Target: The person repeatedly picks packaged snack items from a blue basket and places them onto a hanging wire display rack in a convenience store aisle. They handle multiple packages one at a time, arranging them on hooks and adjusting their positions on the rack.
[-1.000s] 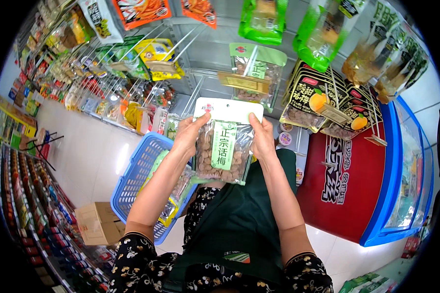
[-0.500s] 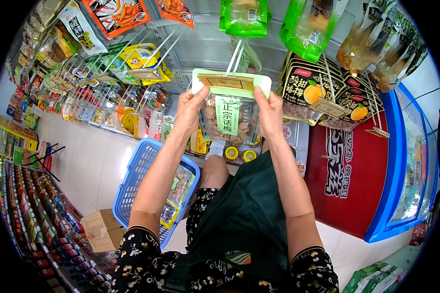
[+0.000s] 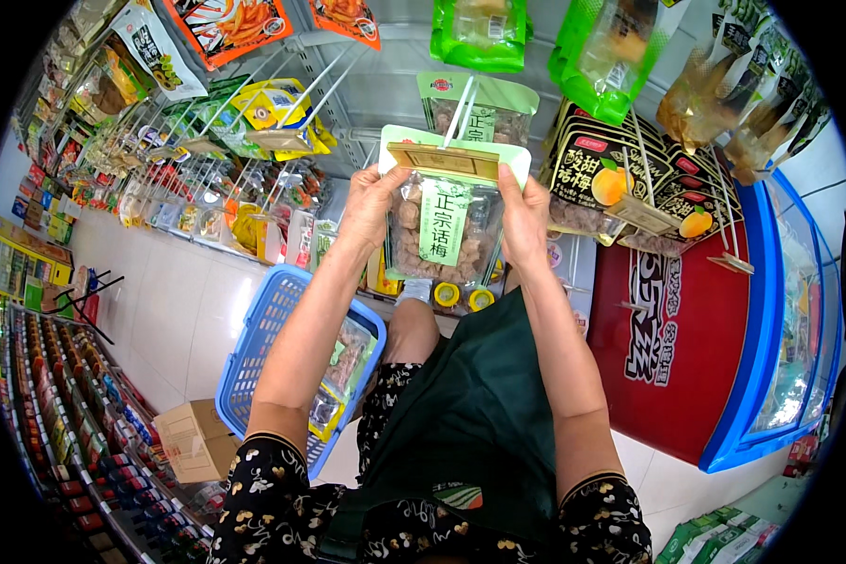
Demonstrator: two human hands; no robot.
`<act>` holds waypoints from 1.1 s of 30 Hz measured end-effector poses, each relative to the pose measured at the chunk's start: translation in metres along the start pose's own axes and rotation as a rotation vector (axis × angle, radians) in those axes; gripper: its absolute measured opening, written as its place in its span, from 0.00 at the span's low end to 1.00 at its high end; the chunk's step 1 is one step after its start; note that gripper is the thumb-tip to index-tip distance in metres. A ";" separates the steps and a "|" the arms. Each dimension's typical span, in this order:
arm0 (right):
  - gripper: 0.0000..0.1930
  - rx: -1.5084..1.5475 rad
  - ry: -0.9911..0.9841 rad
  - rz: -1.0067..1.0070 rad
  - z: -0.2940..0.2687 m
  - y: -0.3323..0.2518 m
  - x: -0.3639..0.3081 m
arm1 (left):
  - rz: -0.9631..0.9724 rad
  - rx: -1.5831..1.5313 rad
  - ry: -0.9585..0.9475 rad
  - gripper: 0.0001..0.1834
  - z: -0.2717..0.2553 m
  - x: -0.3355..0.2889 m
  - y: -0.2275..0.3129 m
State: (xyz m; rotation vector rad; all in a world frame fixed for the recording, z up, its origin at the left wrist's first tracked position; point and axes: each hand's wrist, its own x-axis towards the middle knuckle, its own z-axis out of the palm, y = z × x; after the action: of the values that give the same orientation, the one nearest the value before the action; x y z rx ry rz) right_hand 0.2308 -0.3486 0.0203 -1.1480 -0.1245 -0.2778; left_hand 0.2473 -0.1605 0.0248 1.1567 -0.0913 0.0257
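A clear bag of dried plums with a pale green top and label is upright in front of me, at the front of a metal display hook. My left hand pinches its upper left edge, thumb on the front. At the upper right corner my right hand grips it the same way. The hook's brown tag holder overlaps the bag's top. Farther back on that hook hangs a second pale green bag, partly covered by the front one.
Black bags of dried plums hang to the right, above a red and blue freezer. Green snack bags hang overhead. A blue basket with packages in it stands left of my leg, beside a cardboard box. Bare hooks jut from the shelf.
The held bag sits slightly farther right and its top edge has tipped a little. Behind it, the second bag now faces forward and shows more of its front. Both hands keep their grip.
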 end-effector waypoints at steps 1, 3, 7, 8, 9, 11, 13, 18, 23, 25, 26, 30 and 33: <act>0.12 -0.006 0.028 -0.017 0.000 0.001 -0.001 | 0.003 0.003 -0.013 0.09 -0.002 0.002 -0.003; 0.12 -0.040 0.039 -0.045 -0.003 0.004 -0.003 | 0.001 0.006 -0.025 0.09 -0.001 0.003 -0.006; 0.12 -0.161 0.065 -0.087 0.001 0.000 -0.003 | -0.014 0.020 -0.014 0.08 -0.009 0.008 -0.006; 0.13 -0.151 0.070 -0.099 0.004 -0.005 -0.003 | 0.011 0.030 -0.018 0.08 -0.006 0.011 -0.004; 0.13 -0.172 0.068 -0.104 0.004 -0.006 -0.003 | 0.035 0.039 -0.022 0.07 -0.002 0.013 -0.002; 0.13 -0.209 0.058 -0.118 0.004 -0.007 -0.003 | 0.148 0.065 -0.039 0.07 0.009 0.015 0.008; 0.13 -0.214 0.077 -0.128 0.004 -0.006 -0.003 | 0.116 0.094 0.007 0.08 0.012 0.019 0.010; 0.11 -0.213 0.034 -0.019 -0.004 -0.013 0.006 | 0.059 0.174 0.097 0.06 0.027 0.031 0.021; 0.12 -0.117 -0.051 0.048 -0.008 -0.015 0.010 | 0.020 0.112 0.037 0.06 0.020 0.033 0.016; 0.12 -0.132 -0.049 0.004 -0.011 -0.012 0.015 | 0.050 0.088 0.030 0.06 0.022 0.040 0.013; 0.12 -0.139 -0.052 -0.009 -0.012 -0.009 0.016 | 0.066 0.094 0.050 0.05 0.024 0.042 0.009; 0.17 -0.450 0.097 -0.280 -0.011 -0.003 0.034 | 0.107 0.171 0.145 0.06 0.039 0.058 0.003; 0.31 -0.583 0.217 -0.413 -0.012 0.019 0.042 | 0.143 0.154 0.219 0.07 0.053 0.077 -0.001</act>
State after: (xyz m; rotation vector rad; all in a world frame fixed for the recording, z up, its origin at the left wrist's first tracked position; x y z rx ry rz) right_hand 0.2755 -0.3589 0.0081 -1.6565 -0.0899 -0.8427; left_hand 0.3207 -0.2114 0.0516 1.2922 0.0231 0.2896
